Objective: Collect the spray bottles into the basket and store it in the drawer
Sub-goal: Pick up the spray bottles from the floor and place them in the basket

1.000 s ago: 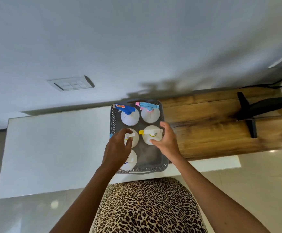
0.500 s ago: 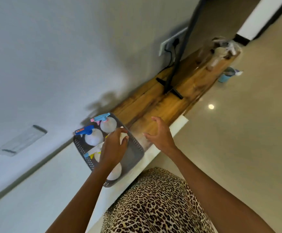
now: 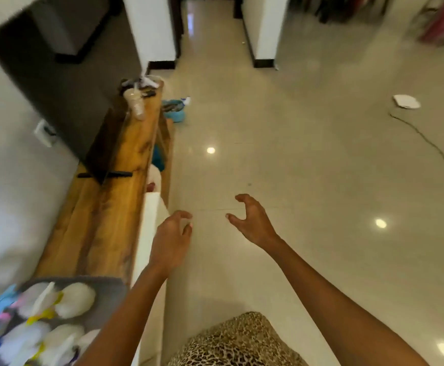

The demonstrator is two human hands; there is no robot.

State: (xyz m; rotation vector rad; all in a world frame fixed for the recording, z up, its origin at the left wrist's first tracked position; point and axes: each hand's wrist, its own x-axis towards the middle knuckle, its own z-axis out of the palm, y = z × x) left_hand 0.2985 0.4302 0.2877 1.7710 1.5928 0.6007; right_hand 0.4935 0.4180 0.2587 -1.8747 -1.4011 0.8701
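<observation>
Head view: your left hand (image 3: 172,235) and right hand (image 3: 252,220) hung over the tiled floor (image 3: 308,159), fingers loosely curled, each empty. The grey basket (image 3: 104,294) sat at lower left on the white counter by the wooden shelf (image 3: 104,220). The spray bottles (image 3: 75,299) stood inside it; blur hid which way their nozzles pointed.

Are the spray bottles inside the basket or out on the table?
Inside. The white spray bottles sit within the grey basket at lower left, though the picture is blurry there.
</observation>
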